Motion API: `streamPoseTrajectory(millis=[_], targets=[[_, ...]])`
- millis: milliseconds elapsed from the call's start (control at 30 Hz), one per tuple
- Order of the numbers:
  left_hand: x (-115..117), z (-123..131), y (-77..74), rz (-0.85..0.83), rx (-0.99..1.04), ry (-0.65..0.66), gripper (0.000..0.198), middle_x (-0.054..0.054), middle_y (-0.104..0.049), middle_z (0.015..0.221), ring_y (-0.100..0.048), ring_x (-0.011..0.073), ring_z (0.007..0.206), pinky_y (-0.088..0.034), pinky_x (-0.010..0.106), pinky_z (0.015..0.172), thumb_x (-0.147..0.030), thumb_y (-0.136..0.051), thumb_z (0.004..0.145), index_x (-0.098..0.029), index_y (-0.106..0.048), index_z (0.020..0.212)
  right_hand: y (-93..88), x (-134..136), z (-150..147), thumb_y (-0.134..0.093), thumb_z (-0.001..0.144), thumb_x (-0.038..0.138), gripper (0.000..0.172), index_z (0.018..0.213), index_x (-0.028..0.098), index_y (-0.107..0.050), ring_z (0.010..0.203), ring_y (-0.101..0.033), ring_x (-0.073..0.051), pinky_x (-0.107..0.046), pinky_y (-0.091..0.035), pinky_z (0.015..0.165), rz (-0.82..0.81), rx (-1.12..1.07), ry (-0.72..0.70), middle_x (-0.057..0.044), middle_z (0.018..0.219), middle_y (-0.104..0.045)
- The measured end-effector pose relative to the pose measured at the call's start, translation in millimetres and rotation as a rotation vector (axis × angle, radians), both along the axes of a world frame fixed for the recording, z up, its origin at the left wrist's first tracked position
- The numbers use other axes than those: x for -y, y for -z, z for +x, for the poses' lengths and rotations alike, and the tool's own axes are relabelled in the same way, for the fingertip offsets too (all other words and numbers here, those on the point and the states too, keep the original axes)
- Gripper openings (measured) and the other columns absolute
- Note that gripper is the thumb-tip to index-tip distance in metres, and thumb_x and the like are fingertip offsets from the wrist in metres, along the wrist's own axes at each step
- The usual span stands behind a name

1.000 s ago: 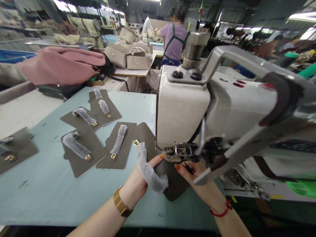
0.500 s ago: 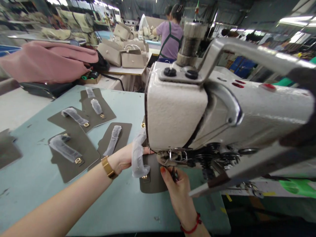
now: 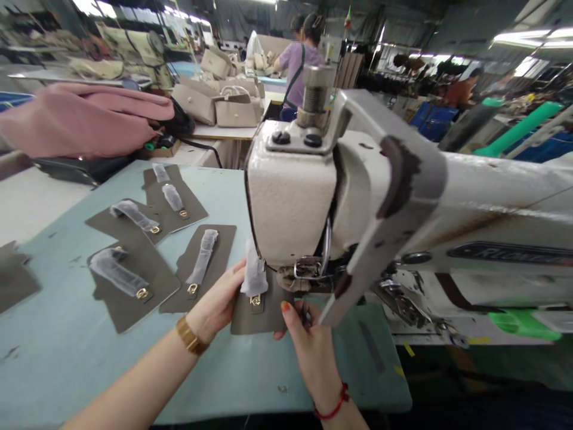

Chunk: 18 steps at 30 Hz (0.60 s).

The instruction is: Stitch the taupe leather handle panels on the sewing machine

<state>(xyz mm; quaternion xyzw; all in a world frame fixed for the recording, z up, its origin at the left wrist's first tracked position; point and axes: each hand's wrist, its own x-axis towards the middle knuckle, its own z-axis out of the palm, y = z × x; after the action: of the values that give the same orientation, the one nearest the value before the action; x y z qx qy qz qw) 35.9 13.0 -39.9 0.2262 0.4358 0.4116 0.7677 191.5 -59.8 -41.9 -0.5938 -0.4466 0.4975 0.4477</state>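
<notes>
A flat grey-brown bag panel (image 3: 245, 321) lies beneath the sewing machine head (image 3: 290, 203). Its handle (image 3: 254, 275) is wrapped in white translucent film and ends in a gold buckle. My left hand (image 3: 219, 301) grips the panel's left edge, its fingertips partly hidden behind the handle and panel. At the lower right edge, my right hand (image 3: 308, 340) has its thumb over the panel and a fingertip below. Tucked in that same hand is a small dark metal tool, apparently thread snips (image 3: 306, 315). The machine head hides the panel's far part.
Several similar panels (image 3: 134, 298) with wrapped handles lie left on the pale blue tabletop (image 3: 215, 388). A metal guard bar (image 3: 358, 269) slants down right of my right hand. Behind are pink material (image 3: 89, 119), beige bags (image 3: 237, 110) and a person in purple (image 3: 298, 65).
The panel has shifted left and turned under the machine, its handle now more upright. My left hand has drawn back from beneath the machine head to the panel's left edge. The view has shifted.
</notes>
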Motion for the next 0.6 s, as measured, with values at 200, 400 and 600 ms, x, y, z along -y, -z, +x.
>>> streamPoseTrajectory(millis=[200,400,600], targets=[[83.2,22.6,26.5,0.110,0.213,-0.156,0.036,0.006,-0.070,0.098,-0.060,0.0216,0.087,-0.049,0.033,0.081,-0.046,-0.071,0.071,-0.021,-0.068,0.097,-1.0,9.0,-3.0,-0.052,0.089,0.041,0.044,0.052,0.018,-0.053,0.054,-0.052,-0.013,-0.022,-0.038,0.058,0.024,-0.038,-0.009,0.001,0.049,-0.055],[81.3,44.5,14.0,-0.037,-0.117,-0.133,0.044,0.000,-0.049,0.053,-0.046,0.0154,0.061,-0.042,0.027,0.068,-0.051,-0.062,0.078,-0.016,-0.056,0.053,-3.6,14.3,-1.4,-0.051,0.090,0.038,0.044,0.051,0.017,-0.053,0.054,-0.052,-0.012,-0.022,-0.037,0.059,0.057,-0.028,-0.045,0.000,0.052,-0.056],[78.1,32.3,11.4,-0.010,-0.486,-0.071,0.048,0.000,-0.049,0.060,-0.044,0.0150,0.066,-0.035,0.026,0.066,-0.057,-0.064,0.072,-0.016,-0.051,0.052,-4.4,21.1,10.0,-0.054,0.087,0.031,0.033,0.058,0.016,-0.058,0.051,-0.046,-0.011,-0.022,-0.034,0.054,0.025,0.008,-0.127,0.000,0.055,-0.059]])
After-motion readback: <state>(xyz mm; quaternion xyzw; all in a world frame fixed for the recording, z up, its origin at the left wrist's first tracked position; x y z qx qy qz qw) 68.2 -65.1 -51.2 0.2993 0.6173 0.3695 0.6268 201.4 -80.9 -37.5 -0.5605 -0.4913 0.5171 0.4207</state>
